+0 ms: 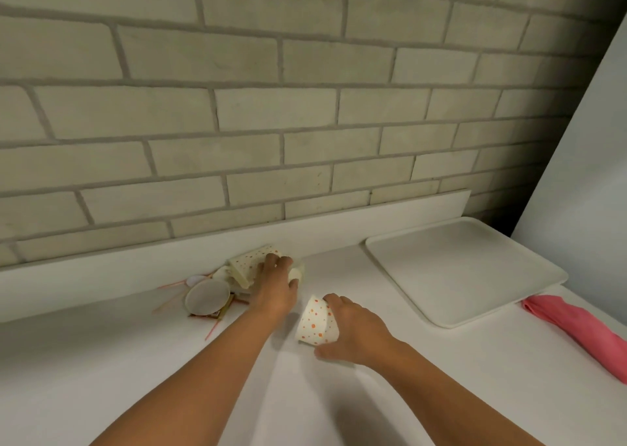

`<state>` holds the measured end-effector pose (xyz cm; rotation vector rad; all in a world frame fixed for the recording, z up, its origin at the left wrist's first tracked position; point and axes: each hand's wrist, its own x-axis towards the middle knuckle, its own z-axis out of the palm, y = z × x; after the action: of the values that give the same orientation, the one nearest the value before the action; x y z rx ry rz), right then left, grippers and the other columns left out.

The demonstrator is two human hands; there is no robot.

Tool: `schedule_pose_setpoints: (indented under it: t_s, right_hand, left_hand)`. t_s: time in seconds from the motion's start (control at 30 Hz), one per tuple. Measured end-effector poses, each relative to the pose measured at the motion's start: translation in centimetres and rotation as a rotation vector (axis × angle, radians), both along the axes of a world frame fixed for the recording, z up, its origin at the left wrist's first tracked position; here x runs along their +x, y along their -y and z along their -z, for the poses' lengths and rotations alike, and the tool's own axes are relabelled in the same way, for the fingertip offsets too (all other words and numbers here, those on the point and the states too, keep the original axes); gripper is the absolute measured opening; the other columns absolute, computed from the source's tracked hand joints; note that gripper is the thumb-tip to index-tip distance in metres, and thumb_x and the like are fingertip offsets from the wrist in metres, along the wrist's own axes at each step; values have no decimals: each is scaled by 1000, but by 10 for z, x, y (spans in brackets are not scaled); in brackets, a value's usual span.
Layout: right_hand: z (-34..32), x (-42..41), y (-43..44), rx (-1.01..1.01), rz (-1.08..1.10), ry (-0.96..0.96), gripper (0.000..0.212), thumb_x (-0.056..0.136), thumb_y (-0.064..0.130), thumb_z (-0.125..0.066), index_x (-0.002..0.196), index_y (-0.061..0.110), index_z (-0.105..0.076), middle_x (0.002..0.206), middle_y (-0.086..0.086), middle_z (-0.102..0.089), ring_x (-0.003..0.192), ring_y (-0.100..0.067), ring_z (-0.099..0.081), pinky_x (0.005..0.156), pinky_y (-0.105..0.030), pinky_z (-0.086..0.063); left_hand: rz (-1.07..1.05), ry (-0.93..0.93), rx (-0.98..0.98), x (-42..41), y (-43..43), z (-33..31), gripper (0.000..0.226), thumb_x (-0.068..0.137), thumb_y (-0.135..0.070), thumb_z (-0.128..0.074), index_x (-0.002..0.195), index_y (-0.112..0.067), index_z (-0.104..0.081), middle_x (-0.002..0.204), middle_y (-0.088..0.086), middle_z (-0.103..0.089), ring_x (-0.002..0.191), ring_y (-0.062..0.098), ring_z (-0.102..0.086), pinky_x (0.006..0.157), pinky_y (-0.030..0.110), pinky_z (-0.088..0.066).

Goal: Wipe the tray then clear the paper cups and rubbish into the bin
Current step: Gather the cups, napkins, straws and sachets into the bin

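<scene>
Left of the white tray [468, 276], both hands grip dotted paper cups on the counter [101, 360].
The left hand [276, 286] half hides a crushed cup [249, 265] beside blurred rubbish [207, 298]; the right hand [353, 330] clasps another cup [314, 321]; a pink cloth [576, 326] is cut off right of the tray.

Head view: two forearms enter from the bottom edge, both bare along all of their visible length — no sleeve, cuff or glove on either. Left hand [275, 287] and right hand [353, 332] are bare too; no ring, watch, bracelet or strap shows on the fingers or wrists that face the camera. Fingernails are too small and blurred to tell length or finish — the far sides of both hands and the arms above the frame edge are hidden, so nothing further of what is worn can be noted.
</scene>
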<state>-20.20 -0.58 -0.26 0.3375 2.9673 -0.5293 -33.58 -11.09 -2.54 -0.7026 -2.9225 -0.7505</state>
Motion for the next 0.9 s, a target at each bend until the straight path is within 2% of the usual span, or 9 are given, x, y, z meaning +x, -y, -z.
schedule_pose_setpoints:
  t_s: [0.1, 0.23, 0.37, 0.5, 0.57, 0.6, 0.67, 0.77, 0.9]
  right_hand:
    - [4, -5, -4, -16, 73, -49, 76, 73, 46, -68, 135, 23, -31, 122, 3, -50, 109, -20, -54, 77, -26, -40]
    - [6, -7, -13, -46, 140, -54, 73, 74, 46, -67, 133, 21, -33, 125, 3, -50, 110, -20, -54, 76, -25, -39]
    - [8, -8, -18, -63, 181, -10, 70, 74, 47, -67, 130, 19, -36, 122, 2, -52, 109, -19, -55, 73, -26, -37]
    - [9, -8, -18, -85, 222, 4, 67, 73, 47, -67, 125, 18, -37, 119, 1, -54, 106, -19, -56, 72, -26, -38]
    - [9, -7, -18, -88, 240, 12, 67, 73, 48, -67, 125, 18, -37, 118, 1, -54, 106, -19, -57, 71, -27, -38]
    - [9, -7, -19, -91, 247, 15, 67, 73, 47, -67, 125, 18, -37, 118, 1, -54, 106, -20, -57, 71, -27, -39]
    - [9, -5, -22, -124, 260, 13, 68, 71, 46, -69, 124, 18, -37, 115, 2, -55, 102, -19, -57, 71, -27, -41]
    - [10, -1, -26, -286, 290, -36, 67, 67, 43, -74, 120, 20, -41, 105, 5, -57, 88, -15, -58, 70, -27, -50]
    - [11, 4, -25, -610, 315, -137, 64, 68, 32, -78, 121, 20, -43, 108, 3, -58, 91, -12, -60, 60, -24, -53]
  left_hand:
    - [44, -12, -143, -3, -16, 3, 50, 96, -37, -43, 139, -16, -32, 138, 8, -41, 128, 28, -38, 103, 39, -35]
    - [-9, 103, 3, -4, -28, 8, 39, 99, -35, -34, 126, -12, -48, 123, 9, -55, 111, 25, -52, 93, 37, -44]
    - [25, 175, -7, 4, -26, 13, 41, 98, -34, -40, 132, -12, -44, 131, 9, -39, 110, 25, -52, 87, 31, -42]
    - [37, 251, -19, -5, -22, 16, 46, 91, -42, -49, 130, -18, -43, 124, 5, -50, 105, 23, -56, 86, 34, -49]
    - [2, 365, 86, -8, -20, 19, 42, 88, -41, -53, 123, -19, -47, 113, 1, -58, 95, 21, -59, 79, 36, -53]
    - [-20, 436, 166, -7, -20, 20, 36, 90, -36, -53, 120, -18, -50, 105, 0, -59, 89, 19, -59, 69, 33, -52]
    - [-23, 557, 320, -7, -20, 22, 23, 95, -24, -49, 113, -13, -58, 82, -1, -57, 72, 16, -51, 54, 25, -39]
    - [37, 661, 524, 0, -14, 13, 19, 97, -14, -45, 104, -6, -61, 65, 0, -48, 58, 15, -41, 54, 24, -33]
    - [161, 794, 705, 13, -5, -8, 17, 98, -11, -43, 90, -5, -57, 53, -4, -46, 43, 8, -42, 55, 25, -35]
